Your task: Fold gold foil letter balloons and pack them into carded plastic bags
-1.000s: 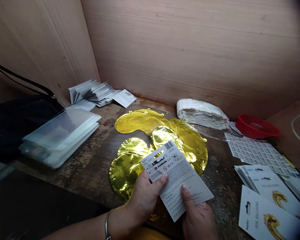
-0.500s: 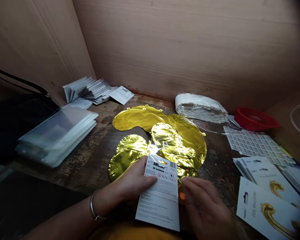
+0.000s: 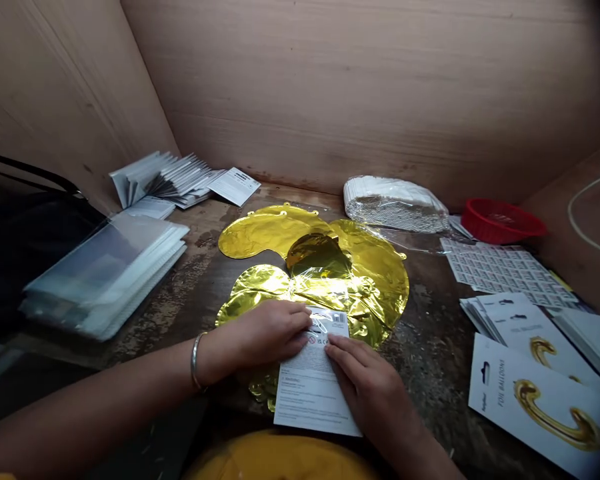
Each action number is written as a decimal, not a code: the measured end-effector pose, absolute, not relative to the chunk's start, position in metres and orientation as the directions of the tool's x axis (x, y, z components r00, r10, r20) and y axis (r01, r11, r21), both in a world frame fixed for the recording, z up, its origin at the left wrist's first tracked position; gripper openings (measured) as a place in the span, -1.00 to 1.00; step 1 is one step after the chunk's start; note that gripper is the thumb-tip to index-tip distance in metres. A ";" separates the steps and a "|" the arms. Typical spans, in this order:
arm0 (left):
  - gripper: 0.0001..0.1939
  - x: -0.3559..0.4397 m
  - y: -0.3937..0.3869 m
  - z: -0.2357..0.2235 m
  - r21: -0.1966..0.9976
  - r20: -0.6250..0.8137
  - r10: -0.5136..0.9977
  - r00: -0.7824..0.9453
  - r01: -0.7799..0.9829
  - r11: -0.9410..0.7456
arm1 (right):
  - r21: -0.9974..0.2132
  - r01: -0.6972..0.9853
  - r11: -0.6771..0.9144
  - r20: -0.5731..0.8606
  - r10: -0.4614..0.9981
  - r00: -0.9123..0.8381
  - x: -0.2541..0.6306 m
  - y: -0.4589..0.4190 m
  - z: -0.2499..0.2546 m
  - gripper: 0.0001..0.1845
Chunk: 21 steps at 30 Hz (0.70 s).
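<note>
Clear sleeves (image 3: 105,267) lie left of the gold foil (image 3: 255,233), the landmark. At the foil's near edge, the left hand (image 3: 267,333) lays bent fingers on the upper left of the printed card (image 3: 313,393), which bears "WARNING", a CE mark and a barcode; finer print is illegible. The right hand (image 3: 373,380), apart from the card in the earlier frame, now touches its right edge, fingers curled. Neither hand's grip can be told. Right of the foil, a white box card (image 3: 495,383) reads "FOIL BALLOONS"; its brand is too small.
</note>
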State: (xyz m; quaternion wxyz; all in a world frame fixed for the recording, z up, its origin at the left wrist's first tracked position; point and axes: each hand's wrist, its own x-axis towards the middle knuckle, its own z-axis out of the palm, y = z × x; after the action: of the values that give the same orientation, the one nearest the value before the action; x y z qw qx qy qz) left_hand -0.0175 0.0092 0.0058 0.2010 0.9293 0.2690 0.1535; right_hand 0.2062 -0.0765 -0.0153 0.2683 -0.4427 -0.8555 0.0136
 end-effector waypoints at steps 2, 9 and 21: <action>-0.79 -0.017 0.009 0.003 0.473 0.173 0.559 0.811 0.430 -0.769 | -0.293 0.757 0.584 0.427 0.788 -0.443 0.207 -0.074 -0.009 -0.77; -0.53 -0.018 0.003 0.008 0.536 0.124 0.624 0.771 0.478 -0.696 | -0.162 0.869 0.468 0.404 0.835 -0.374 0.195 -0.098 -0.008 -0.71; -0.93 -0.009 -0.003 -0.005 0.436 0.207 0.644 0.736 0.520 -0.735 | 0.035 0.925 0.379 0.239 0.895 -0.376 0.186 -0.103 -0.016 -0.45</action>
State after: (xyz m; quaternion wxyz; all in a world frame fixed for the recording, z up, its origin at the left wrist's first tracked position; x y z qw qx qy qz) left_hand -0.0091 -0.0035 -0.0047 0.1774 0.9147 0.3180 0.1751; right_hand 0.1858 -0.1032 -0.0161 0.0905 -0.5511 -0.8255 -0.0817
